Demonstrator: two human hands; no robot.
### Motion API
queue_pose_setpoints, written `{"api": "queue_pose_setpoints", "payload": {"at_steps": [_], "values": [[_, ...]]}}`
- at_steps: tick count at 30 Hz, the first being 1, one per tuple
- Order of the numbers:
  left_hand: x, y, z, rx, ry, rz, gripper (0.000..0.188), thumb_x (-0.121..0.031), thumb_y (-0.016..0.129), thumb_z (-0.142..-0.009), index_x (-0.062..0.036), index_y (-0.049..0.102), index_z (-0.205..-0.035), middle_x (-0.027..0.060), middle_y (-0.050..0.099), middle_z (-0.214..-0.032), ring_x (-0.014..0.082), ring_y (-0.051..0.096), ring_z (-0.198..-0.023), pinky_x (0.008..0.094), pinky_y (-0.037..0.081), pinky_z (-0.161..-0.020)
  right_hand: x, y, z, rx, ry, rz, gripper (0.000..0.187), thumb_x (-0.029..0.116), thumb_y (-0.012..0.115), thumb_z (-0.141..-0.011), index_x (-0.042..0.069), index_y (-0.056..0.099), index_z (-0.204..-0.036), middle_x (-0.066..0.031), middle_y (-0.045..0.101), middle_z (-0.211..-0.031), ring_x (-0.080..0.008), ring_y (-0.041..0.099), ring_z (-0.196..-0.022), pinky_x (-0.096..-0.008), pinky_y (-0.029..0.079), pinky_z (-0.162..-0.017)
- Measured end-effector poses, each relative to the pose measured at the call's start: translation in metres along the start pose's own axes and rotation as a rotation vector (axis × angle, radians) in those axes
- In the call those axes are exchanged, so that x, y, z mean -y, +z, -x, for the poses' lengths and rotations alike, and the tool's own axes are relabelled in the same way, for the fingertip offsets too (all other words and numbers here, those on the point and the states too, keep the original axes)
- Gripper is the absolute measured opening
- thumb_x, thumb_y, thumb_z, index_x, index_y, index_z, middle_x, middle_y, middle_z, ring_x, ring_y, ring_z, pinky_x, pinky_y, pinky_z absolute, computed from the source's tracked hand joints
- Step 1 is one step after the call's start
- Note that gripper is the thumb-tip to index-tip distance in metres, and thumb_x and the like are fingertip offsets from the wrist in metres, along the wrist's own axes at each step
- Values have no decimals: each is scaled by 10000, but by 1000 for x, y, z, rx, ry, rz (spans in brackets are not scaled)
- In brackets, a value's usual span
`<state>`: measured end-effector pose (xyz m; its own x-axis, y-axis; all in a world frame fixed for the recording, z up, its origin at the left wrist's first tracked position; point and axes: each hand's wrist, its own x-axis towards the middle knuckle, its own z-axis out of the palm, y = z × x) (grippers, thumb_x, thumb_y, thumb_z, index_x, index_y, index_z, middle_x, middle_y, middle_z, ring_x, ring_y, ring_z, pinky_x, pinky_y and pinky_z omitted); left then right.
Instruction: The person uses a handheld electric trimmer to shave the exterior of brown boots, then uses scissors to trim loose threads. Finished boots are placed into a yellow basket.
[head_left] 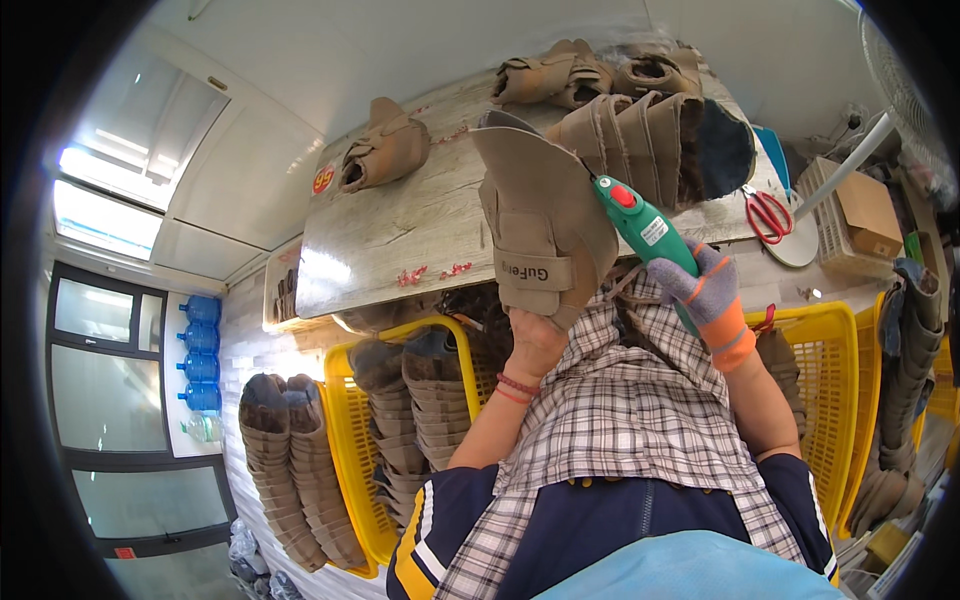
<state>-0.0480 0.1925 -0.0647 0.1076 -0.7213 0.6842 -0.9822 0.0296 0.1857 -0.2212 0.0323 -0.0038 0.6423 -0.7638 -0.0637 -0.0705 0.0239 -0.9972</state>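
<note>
Bare, my left hand (537, 345) grips the lower end of a brown shoe upper (535, 210) with strap flaps, held up in front of my chest. My right hand (712, 300), in a grey and orange glove, is wrapped round green cordless electric scissors (648, 232) with a red button. Their narrow dark tip points up and left, at the right edge of the upper; whether it touches the material I cannot tell. Behind, a row of nested brown uppers (640, 135) lies on the worktable (390, 235). One more upper (388, 150) rests alone at the table's left.
Yellow crates (345, 450) stand left of me and at my right (815, 370); stacked uppers (290, 460) lie beside the left one. Red-handled scissors (768, 215) are at the table's right edge. A fan (905, 80) and a cardboard box (862, 205) are further right.
</note>
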Motion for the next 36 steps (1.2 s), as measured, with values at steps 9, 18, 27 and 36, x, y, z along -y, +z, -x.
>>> {"api": "queue_pose_setpoints", "payload": {"at_steps": [9,18,27,36], "values": [[27,-61,27,-211,-463,311,526,71,653,-752,34,497,-1253,151,569,-1205,288,547,-1108,385,432,-940,1,-16,-8,-97,5,56,369,253,730,-800,-32,624,-1009,8,566,-681,-44,476,-548,-206,378,-489],[215,-182,-52,-3,-268,-677,302,-152,713,-717,48,642,-933,181,576,-1034,355,492,-1031,431,404,-894,-31,-33,27,-85,50,88,288,224,664,-838,-21,593,-973,1,551,-689,-61,475,-550,-209,370,-497],[333,-128,-141,-164,-327,-637,606,-417,752,-710,-126,562,-1205,110,459,-1243,314,404,-1171,474,345,-986,-20,-34,44,-194,99,73,285,191,661,-827,-31,596,-993,-2,552,-701,-67,480,-560,-216,388,-514],[305,-110,-126,-418,-332,-133,839,-103,765,-720,-134,298,-1416,207,132,-1487,379,168,-1382,435,264,-1103,-30,-38,35,-214,134,153,282,197,673,-830,-29,592,-977,-11,557,-694,-71,483,-565,-215,388,-518]]}}
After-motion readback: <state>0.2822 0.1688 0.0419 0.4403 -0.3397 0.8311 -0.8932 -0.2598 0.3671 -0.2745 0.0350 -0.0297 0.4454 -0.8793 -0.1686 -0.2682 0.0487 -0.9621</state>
